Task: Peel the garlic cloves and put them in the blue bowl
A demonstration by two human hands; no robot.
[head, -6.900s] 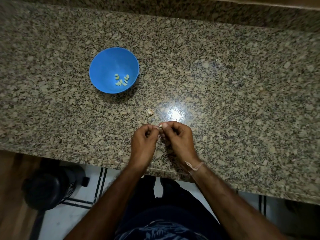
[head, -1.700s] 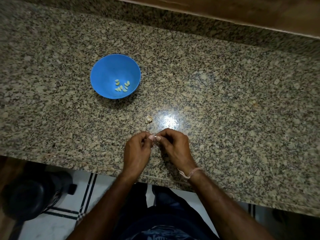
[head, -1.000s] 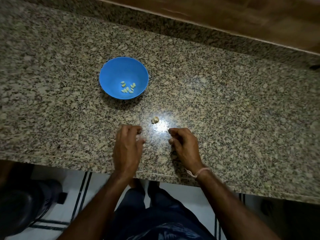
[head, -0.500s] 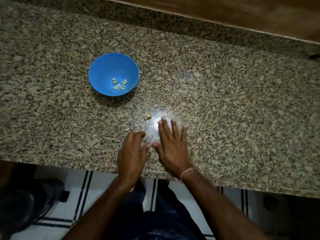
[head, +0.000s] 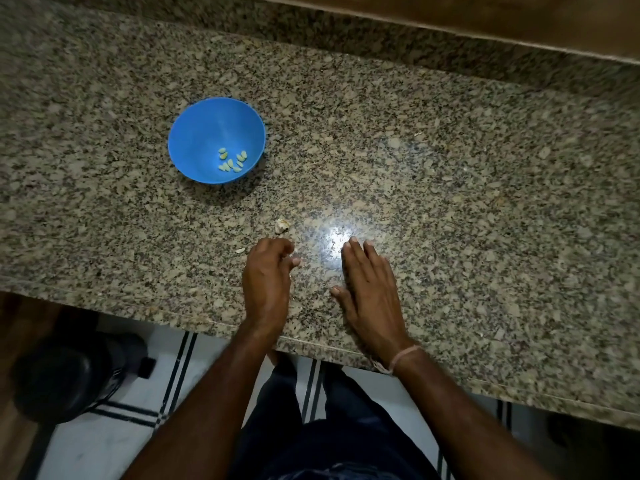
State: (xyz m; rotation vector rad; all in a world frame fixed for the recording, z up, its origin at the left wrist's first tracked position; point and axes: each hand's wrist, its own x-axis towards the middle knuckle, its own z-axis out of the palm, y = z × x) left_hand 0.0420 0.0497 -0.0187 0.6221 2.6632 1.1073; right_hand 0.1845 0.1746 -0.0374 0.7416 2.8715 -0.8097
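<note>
Bench (head: 485, 237): speckled granite across the upper and middle frame, with its front edge running through the lower middle.

Bowl (head: 204, 133): blue, upright on the bench, upper left of centre. Peeled cloves (head: 231, 161) lie in a small cluster at the bottom, toward its lower right side.

Garlic piece (head: 281, 225): 1 pale lump on the bench just left of centre, between bowl and left hand, touching neither. Unpeeled clove or loose skin, too small to say.

Scrap (head: 240, 250): 1 pale fleck beside the left knuckles.

Left hand (head: 266, 282): back up, fingers curled under, thumb tip pointing right. The palm is hidden, so I cannot tell whether the grip holds anything.

Right hand (head: 369, 292): palm down, flat on the bench, fingers straight toward the top of the frame, thumb out to the left. Grip released, nothing held. Fingertips reach the edge of a bright glare (head: 337, 237). Band (head: 403, 358) on the wrist.

The 2 hands sit apart, with bare bench between them.

Floor (head: 104, 445): pale tile with dark stripes, lower left. 1 dark round object (head: 65, 375) stands there.
</note>
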